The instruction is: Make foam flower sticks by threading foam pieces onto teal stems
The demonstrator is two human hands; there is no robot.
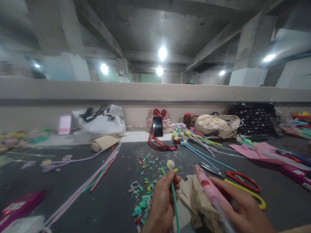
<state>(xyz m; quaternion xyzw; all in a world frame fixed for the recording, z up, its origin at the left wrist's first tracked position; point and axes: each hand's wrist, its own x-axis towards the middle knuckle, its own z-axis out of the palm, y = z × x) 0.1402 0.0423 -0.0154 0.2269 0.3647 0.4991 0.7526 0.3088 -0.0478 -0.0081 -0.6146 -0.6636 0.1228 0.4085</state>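
My left hand [162, 197] is closed around a thin green stem [175, 206] just below its top. A small pale yellow and pinkish flower head [170, 164] tops the stem, with a short yellow piece [175, 170] beside it. In my right hand [246, 206] is a pink pen-shaped tool [207, 186], its tip pointing up and left, a little right of the flower. The tool is slightly blurred. Crumpled brownish paper or cloth [195, 196] lies between and under my hands. Green, yellow and pink snippets [143, 202] are scattered to the left of my left hand.
Scissors [239, 181] with red and yellow handles lie beyond my right hand. A bunch of small flowers [181, 133], a phone [158, 126] and bags [102, 121] stand along the back. Lilac strips [93, 174] and a purple device [21, 208] are at left; pink sheet [264, 151] at right.
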